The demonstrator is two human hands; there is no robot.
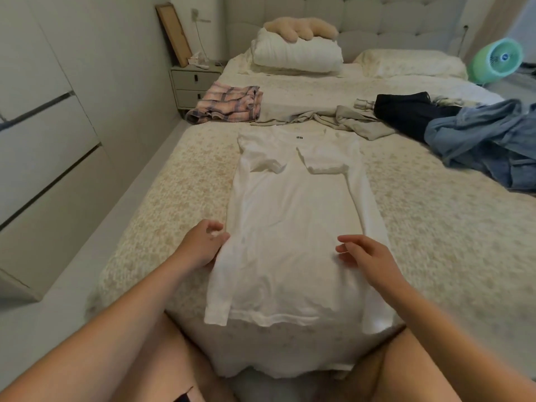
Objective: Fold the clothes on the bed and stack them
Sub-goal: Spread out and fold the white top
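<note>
1. White cotton T-shirt (293, 216): lies flat, lengthwise on the cream floral bedspread (435, 227), both sleeves folded inward, hem hanging over the near edge.
2. Left hand (203, 245): fingers loosely spread, touching the shirt's left edge.
3. Right hand (367, 255): fingers relaxed and apart, hovering at the shirt's right side; contact cannot be told.
4. Folded pink plaid garment (229, 104): far left of the bed.
5. Unfolded grey (348, 120), black (406, 111) and blue denim clothes (487, 140): heaped far right.
</note>
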